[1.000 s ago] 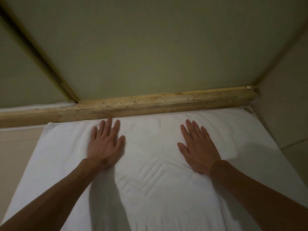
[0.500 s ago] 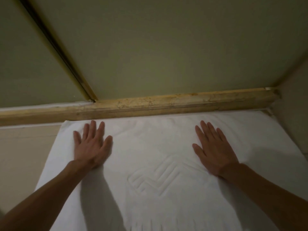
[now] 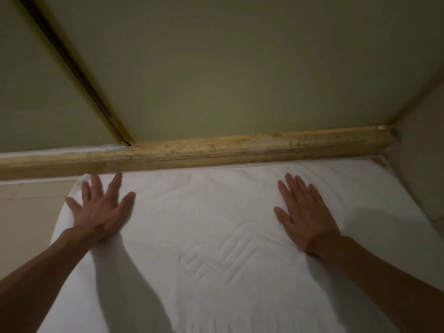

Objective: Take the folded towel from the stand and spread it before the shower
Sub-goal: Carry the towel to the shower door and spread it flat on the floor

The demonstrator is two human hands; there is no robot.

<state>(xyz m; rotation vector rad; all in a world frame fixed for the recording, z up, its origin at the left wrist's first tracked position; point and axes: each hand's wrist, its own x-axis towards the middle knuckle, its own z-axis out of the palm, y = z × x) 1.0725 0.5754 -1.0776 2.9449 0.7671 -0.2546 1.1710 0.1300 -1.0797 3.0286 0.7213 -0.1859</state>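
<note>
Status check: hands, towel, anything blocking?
Left hand and right hand open, flat on towel. Towel spread, far edge against stone curb. Nothing in the way.

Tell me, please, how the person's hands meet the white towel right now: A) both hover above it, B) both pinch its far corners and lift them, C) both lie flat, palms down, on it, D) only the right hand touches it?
C: the left hand and right hand lie palms down with fingers spread on the towel, just short of the stone threshold.

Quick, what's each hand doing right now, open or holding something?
Left hand: open, fingers spread, palm flat on the towel, holding nothing.
Right hand: open, palm flat on the towel, holding nothing.
</note>
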